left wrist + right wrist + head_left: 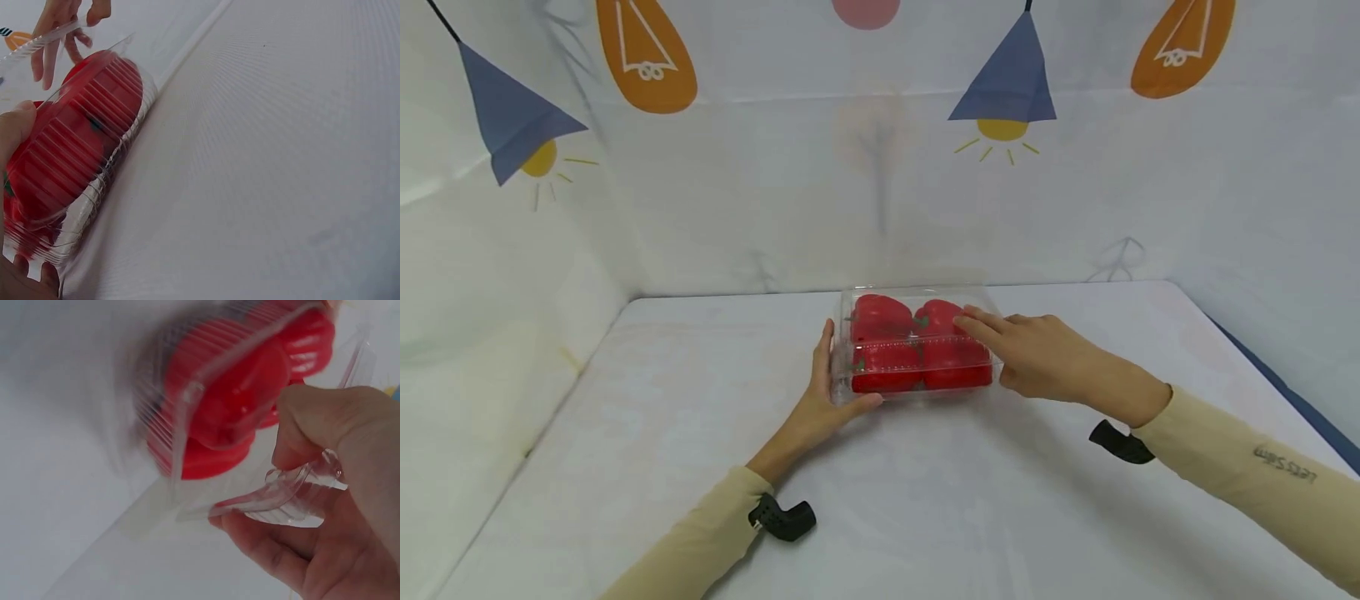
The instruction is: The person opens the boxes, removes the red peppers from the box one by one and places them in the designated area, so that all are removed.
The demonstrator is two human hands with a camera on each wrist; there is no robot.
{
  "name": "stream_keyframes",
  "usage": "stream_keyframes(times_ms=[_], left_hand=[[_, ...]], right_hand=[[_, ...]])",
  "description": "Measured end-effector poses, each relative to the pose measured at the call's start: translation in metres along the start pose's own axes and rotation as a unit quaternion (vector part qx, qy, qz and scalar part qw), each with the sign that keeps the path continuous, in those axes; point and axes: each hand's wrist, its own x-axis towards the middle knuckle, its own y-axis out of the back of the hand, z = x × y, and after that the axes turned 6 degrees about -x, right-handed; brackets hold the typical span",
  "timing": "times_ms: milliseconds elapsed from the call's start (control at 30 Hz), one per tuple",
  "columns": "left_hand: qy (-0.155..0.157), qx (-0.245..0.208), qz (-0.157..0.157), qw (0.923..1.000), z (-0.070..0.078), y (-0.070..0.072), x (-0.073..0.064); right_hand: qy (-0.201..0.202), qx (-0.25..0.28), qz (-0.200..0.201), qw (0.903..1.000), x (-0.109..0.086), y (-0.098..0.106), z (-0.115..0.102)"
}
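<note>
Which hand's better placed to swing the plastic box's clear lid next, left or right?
Likely the right hand: it pinches the raised clear lid. The left hand holds the plastic box of red bell peppers at its left side, better suited to steadying.

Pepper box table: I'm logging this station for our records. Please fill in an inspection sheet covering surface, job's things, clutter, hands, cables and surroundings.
Surface: white table.
Job's things: clear box on the table, holding four red peppers; its lid partly raised.
Clutter: nothing seen.
Left hand: holds the box's left side.
Right hand: pinches the lid's edge.
Cables: nothing seen.
Surroundings: white wall with lamp prints; a black mount at each wrist.
</note>
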Motion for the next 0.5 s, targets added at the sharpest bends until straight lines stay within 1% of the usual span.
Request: stream_keyframes(times_ms=[67, 133, 267, 400, 500], left_hand=[[0.005, 0.004, 0.000, 1.0000, 0.000, 0.000, 0.000], [0.002, 0.004, 0.001, 1.0000, -0.001, 0.001, 0.001], [-0.012, 0.002, -0.001, 0.9999, -0.006, 0.000, 0.004], [-0.028, -0.004, -0.003, 0.9996, -0.011, -0.001, 0.005], [-0.038, -0.006, -0.003, 0.9993, -0.012, -0.002, 0.004]], right_hand=[[-0.009, 0.015, -0.001, 0.9998, 0.001, 0.003, 0.003], [-0.009, 0.023, 0.002, 0.9997, 0.002, 0.005, 0.006], [-0.008, 0.034, 0.016, 0.9993, 0.001, 0.009, 0.013], [-0.023, 0.057, 0.055, 0.9966, 0.000, 0.015, 0.026], [-0.033, 0.099, 0.094, 0.9901, 0.002, 0.017, 0.037]])
